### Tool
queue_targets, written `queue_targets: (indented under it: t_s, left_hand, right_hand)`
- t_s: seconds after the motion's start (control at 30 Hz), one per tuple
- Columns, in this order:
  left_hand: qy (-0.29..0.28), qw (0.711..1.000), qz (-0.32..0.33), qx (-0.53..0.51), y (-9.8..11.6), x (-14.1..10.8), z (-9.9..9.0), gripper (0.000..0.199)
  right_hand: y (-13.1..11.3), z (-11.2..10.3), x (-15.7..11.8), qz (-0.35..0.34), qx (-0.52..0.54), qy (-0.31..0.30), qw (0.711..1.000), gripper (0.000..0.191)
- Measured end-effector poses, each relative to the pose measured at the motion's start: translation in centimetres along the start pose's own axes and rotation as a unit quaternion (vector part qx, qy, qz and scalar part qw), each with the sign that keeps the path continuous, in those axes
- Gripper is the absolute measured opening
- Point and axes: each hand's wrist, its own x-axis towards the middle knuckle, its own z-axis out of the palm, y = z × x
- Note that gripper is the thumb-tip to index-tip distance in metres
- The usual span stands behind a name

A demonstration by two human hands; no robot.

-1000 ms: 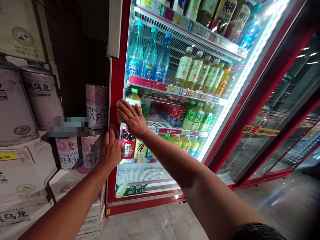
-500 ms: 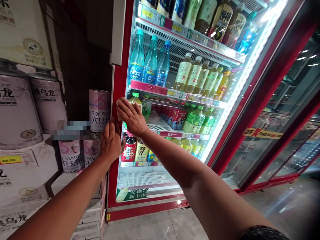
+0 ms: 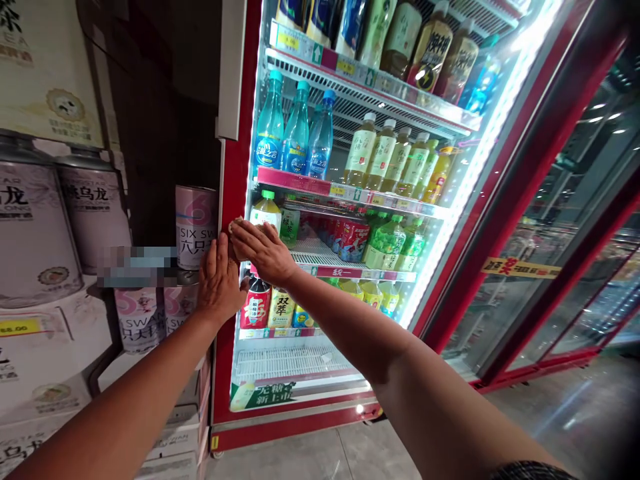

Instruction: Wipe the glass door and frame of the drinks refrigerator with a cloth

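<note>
Under the fingers of my right hand [image 3: 265, 253] is a pale beige cloth [image 3: 239, 252], pressed flat against the left side of a drinks fridge. Only the cloth's edges show around the fingers. Just left of it, my left hand [image 3: 220, 280] lies with outstretched fingers against the fridge's red frame [image 3: 234, 167]; nothing shows in it. Behind the glass beside my right hand stands a green-capped bottle [image 3: 266, 208]. Lower down, a dark bottle with a red label [image 3: 256, 303] is partly covered by my hands.
Large pinkish cans [image 3: 35, 227] and stacked white cartons [image 3: 40, 367] stand close on the left. A smaller can [image 3: 193, 227] sits right beside my left hand. Fridge shelves hold rows of bottles. More red-framed glass doors [image 3: 540, 313] continue to the right above the grey tiled floor [image 3: 300, 460].
My right hand has slid the cloth down along the fridge's left edge, uncovering more of the green-capped bottle. The left hand stays against the frame. The view has shifted slightly.
</note>
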Motion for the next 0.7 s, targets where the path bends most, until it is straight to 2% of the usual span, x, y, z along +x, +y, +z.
queue_targets:
  t_s: [0.2,0.27,0.43,0.6,0.7]
  left_hand:
    - [0.000,0.998,0.058,-0.008,0.1,1.9,-0.4,0.109]
    - [-0.007,0.998,0.067,-0.017,-0.1,2.2,-0.1,0.112]
    - [-0.018,0.996,0.087,-0.022,-0.5,2.2,0.4,0.112]
    - [-0.015,0.996,0.091,-0.006,0.0,2.2,-0.1,0.110]
    - [-0.026,0.996,0.085,-0.003,0.4,2.2,-0.3,0.102]
  right_hand:
    - [1.2,0.1,-2.6,0.065,0.007,0.026,0.998,0.057]
    - [1.2,0.4,-3.4,0.055,0.012,0.013,0.998,0.057]
    - [1.5,0.8,-5.5,-0.013,0.018,-0.011,1.000,0.057]
    - [1.6,0.9,-7.6,0.065,0.001,0.000,0.998,0.059]
    - [1.1,1.0,-9.2,0.060,-0.002,-0.016,0.998,0.058]
